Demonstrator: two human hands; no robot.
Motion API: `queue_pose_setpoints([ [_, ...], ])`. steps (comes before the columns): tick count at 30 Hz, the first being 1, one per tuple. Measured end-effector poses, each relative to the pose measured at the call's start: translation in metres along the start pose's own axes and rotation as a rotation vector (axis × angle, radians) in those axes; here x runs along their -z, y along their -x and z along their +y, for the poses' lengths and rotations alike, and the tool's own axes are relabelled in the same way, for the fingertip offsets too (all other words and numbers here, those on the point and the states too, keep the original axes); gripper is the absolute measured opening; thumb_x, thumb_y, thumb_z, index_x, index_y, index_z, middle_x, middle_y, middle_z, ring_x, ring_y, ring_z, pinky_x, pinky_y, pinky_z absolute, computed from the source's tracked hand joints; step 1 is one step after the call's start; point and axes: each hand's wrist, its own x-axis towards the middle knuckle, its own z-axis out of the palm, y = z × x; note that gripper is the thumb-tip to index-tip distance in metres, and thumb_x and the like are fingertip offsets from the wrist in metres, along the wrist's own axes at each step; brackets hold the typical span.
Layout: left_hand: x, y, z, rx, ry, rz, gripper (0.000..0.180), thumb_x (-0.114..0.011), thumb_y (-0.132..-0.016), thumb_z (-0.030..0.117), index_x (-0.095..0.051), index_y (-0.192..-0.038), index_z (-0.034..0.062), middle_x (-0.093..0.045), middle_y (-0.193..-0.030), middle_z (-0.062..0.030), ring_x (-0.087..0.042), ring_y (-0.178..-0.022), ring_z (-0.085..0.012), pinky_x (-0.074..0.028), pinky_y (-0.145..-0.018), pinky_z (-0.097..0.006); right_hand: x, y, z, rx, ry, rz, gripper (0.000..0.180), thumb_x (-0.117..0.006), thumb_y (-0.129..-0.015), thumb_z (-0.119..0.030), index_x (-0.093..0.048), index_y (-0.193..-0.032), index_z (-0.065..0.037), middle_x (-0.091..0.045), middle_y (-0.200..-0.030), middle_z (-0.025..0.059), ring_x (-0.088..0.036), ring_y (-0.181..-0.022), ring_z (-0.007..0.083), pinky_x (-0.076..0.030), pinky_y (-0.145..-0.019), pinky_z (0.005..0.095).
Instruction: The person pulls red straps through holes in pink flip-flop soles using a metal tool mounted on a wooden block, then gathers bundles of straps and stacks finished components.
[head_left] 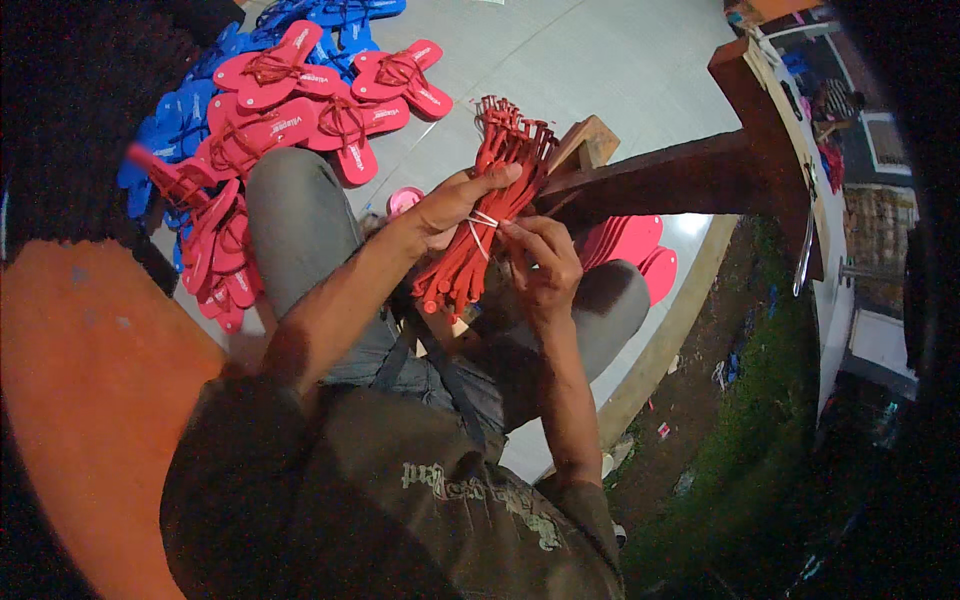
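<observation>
Bundle of red straps (502, 203), one: raised over the lap, slanting, bound about its middle by a white tie (484, 219). Left hand (455, 210): clasped round the bundle, thumb across the front. Right hand (545, 262): fingertips pinching the tie at the bundle's right side. Pink sandals (290, 128), many (red straps fitted): heaped on the pale floor (480, 55), near blue sandals (185, 120).
</observation>
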Motion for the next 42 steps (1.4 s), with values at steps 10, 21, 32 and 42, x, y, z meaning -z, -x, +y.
queue_pose_setpoints([
  [10, -0.001, -0.013, -0.002, -0.072, 0.127, 0.039, 0.033, -0.060, -0.077, 0.032, -0.054, -0.095, 0.0046, -0.059, -0.080, -0.0049, -0.059, -0.068, -0.0143, -0.052, -0.060, -0.031, -0.016, 0.002, 0.007, -0.275, -0.299, 0.215, 0.006, -0.049, -0.083, -0.004, -0.051, -0.085, 0.001, -0.056, -0.085, 0.0129, -0.055, -0.076, 0.0183, -0.045, -0.070, 0.0285],
  [21, 0.021, -0.007, 0.058, -0.291, 0.600, 0.060, 0.053, -0.054, -0.072, 0.054, -0.052, -0.087, 0.0023, -0.054, -0.067, -0.0117, -0.058, -0.066, -0.0259, -0.050, -0.071, -0.042, 0.202, 0.063, -0.023, -0.207, 0.336, 0.687, 0.029, -0.041, -0.081, -0.024, -0.049, -0.083, 0.003, -0.046, -0.075, 0.0071, -0.047, -0.075, 0.0197, -0.040, -0.069, 0.0281],
  [32, 0.069, -0.062, 0.010, -0.364, 0.118, 0.443, 0.038, -0.066, -0.069, 0.040, -0.054, -0.082, 0.0068, -0.055, -0.072, -0.0063, -0.057, -0.066, -0.0208, -0.050, -0.061, -0.035, 0.212, 0.359, 0.077, -1.415, -0.303, 0.124, 0.018, -0.055, -0.081, -0.019, -0.054, -0.072, -0.003, -0.050, -0.058, 0.0014, -0.045, -0.051, 0.0099, -0.039, -0.051, 0.0231],
  [42, 0.119, -0.119, 0.001, -0.127, -0.101, 0.743, 0.041, -0.072, -0.065, 0.033, -0.050, -0.086, 0.0056, -0.051, -0.069, -0.0069, -0.054, -0.060, -0.0232, -0.049, -0.056, -0.038, 0.259, 0.513, -0.067, -1.784, 0.093, -0.225, 0.022, -0.050, -0.083, -0.020, -0.048, -0.094, -0.001, -0.053, -0.078, 0.0082, -0.050, -0.070, 0.0186, -0.041, -0.065, 0.0286],
])
